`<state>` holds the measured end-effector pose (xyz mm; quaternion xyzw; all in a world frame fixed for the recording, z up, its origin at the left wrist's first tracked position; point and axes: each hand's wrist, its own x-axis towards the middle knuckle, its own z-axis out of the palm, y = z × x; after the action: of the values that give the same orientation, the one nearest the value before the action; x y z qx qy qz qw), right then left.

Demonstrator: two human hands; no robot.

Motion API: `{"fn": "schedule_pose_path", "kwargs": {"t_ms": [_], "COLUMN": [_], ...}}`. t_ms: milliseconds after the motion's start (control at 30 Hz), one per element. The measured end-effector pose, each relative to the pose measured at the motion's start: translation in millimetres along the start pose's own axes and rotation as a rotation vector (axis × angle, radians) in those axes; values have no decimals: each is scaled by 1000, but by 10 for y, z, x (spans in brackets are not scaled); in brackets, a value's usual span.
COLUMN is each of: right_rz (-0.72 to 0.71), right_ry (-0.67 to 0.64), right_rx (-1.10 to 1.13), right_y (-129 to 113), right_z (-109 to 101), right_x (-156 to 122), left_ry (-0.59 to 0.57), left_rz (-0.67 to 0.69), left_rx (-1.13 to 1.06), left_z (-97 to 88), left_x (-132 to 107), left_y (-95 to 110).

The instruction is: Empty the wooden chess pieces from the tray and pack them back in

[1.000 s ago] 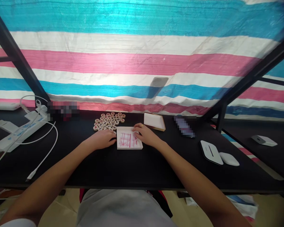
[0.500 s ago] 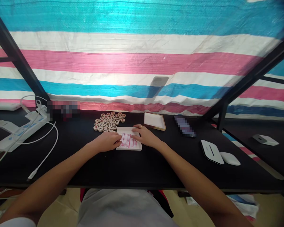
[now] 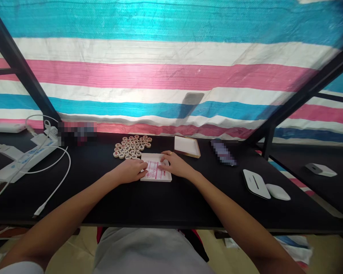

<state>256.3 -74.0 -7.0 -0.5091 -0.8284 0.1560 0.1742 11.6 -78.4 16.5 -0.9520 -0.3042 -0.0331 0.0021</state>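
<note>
A shallow white box (image 3: 157,180) lies on the black table in front of me. In it is a sheet with pink grid lines (image 3: 153,169), which looks like a folded Chinese chess board. My left hand (image 3: 130,170) is closed at the box's left edge, its fingers curled over the rim. From the right, my right hand (image 3: 175,166) reaches over the other edge, fingers stretched and apart, with tips on or just above the sheet. Beyond my left hand, several round Chinese chess pieces (image 3: 128,146) sit in a cluster touching the box's far left corner.
A box lid (image 3: 186,146) lies inner side up behind my right hand. Farther right are a blurred phone (image 3: 223,152), a white flat device (image 3: 256,183) and a white rounded case (image 3: 278,191). At left, a power strip (image 3: 28,160) trails white cables. A striped tarp (image 3: 160,76) hangs behind.
</note>
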Motion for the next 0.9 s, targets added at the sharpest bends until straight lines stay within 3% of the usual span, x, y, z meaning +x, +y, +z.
{"fn": "schedule_pose_path", "kwargs": {"t_ms": [900], "right_rz": [37], "right_ry": [-25], "right_rx": [30], "right_y": [3], "right_z": [-12], "right_x": [39], "left_ry": [-4], "left_rz": [1], "left_rx": [2], "left_z": [-24], "left_x": [1], "left_y": [2]}}
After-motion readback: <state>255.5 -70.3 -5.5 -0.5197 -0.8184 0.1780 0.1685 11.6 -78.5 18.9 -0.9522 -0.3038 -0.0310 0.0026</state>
